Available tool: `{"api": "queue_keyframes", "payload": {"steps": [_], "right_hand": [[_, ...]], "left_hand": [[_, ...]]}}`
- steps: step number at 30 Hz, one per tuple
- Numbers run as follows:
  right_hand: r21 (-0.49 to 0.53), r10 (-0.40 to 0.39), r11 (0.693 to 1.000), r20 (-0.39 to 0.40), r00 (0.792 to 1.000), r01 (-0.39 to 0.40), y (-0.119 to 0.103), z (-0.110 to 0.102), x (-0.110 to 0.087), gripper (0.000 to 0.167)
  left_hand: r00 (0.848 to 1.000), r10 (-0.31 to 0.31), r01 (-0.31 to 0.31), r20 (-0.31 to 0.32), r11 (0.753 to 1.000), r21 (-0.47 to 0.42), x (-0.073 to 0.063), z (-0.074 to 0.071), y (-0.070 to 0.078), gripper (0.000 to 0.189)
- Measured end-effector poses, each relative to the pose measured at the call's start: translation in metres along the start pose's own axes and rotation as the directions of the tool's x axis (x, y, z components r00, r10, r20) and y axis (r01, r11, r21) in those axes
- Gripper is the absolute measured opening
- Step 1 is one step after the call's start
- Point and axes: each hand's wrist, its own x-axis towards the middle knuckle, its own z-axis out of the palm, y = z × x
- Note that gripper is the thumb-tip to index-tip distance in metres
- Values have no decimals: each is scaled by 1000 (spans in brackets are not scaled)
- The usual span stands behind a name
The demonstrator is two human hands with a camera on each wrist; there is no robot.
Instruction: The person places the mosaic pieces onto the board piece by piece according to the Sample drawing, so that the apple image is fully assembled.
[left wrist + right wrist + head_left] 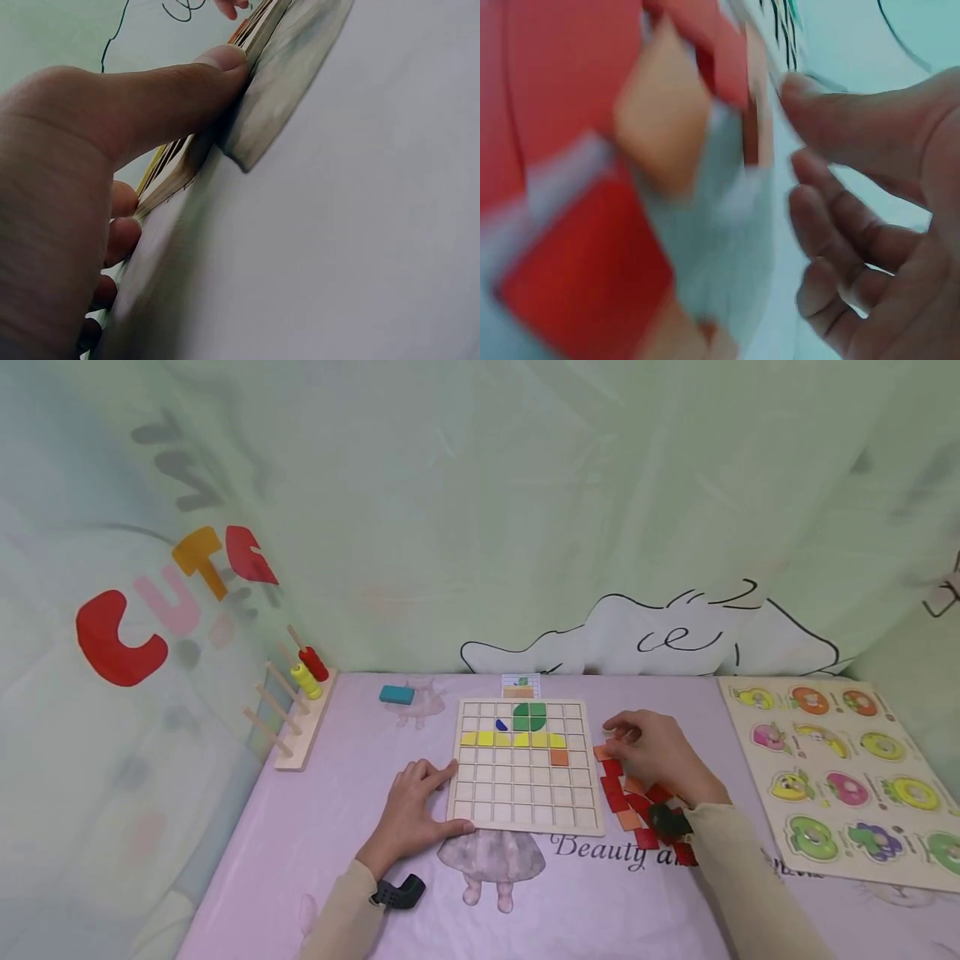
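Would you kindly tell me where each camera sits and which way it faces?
Head: on the person's head, facing forward and down at the grid board and loose tiles; left hand, right hand and sleeves show.
Left wrist: on that wrist, facing the grid board's edge; thumb and fingers show.
Right wrist: on that wrist, facing the loose tiles; thumb and fingers show.
Shared: head and right wrist views both show the right hand and loose tiles.

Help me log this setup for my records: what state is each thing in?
Grid board: flat, partly filled.
Left hand: gripping the board's near left corner.
Loose tiles: jumbled, some overlapping.
Right hand: over the tiles, thumb and fingers apart.
Pattern card: picture showing.
Peg rack: two pegs loaded, three bare.
Teal block: lying flat.
Fruit puzzle: visible pieces in place.
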Motion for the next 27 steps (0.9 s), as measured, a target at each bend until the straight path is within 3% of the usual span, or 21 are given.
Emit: {"api": "queue_keyframes", "payload": {"steps": [5, 16, 22, 27], "right_hand": [[-5, 33, 999, 50, 998, -33, 16, -8, -3, 43], [6, 44, 999, 23, 999, -45, 23, -5, -1, 35], [63, 50, 997, -21, 999, -48, 25, -6, -7, 39], [160, 11, 987, -88, 996, 3, 26, 0, -11, 47]], "left_hand": [[1000, -7, 7, 7, 1000, 3, 0, -1, 0, 97], [1000, -3, 3, 2, 1000, 4, 0, -1, 0, 97], [1000, -8, 8, 5, 1000, 0, 0, -1, 1, 97], [1000, -19, 19, 15, 1000, -2, 0, -2, 3, 96]]}}
